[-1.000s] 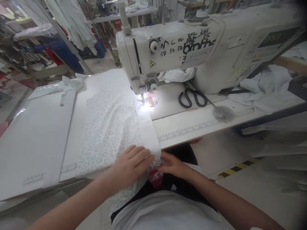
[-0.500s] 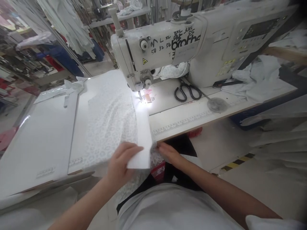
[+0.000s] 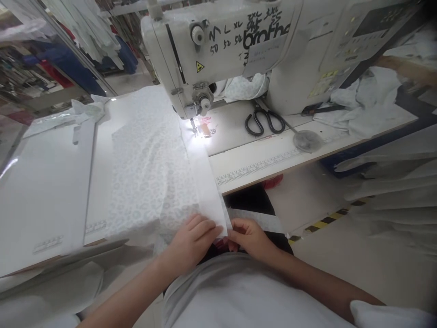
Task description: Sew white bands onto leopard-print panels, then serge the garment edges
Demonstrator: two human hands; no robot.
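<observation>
A white fabric strip [image 3: 206, 182] runs from under the presser foot [image 3: 194, 127] of the sewing machine [image 3: 225, 50] down to the table's front edge. Beside it on the left lies a pale leopard-print fabric [image 3: 143, 173]. My left hand [image 3: 198, 237] pinches the near end of the white strip, thumb pointing right. Close by, my right hand [image 3: 247, 237] has its fingertips closed on the strip's right edge, where a second layer shows. A patterned pale strip [image 3: 259, 220] trails to the right behind my right hand.
Black-handled scissors [image 3: 264, 122] lie on the machine bed, near a round grey object [image 3: 307, 141] on a rod. A printed ruler [image 3: 252, 166] follows the table's front edge. Crumpled white fabric [image 3: 365, 105] sits at the right, a blue bin [image 3: 344, 159] below.
My right hand has come from beneath the table edge to pinch the strip's edge. My left hand has shifted right and towards my body, drawing the strip end along. The view has tilted slightly.
</observation>
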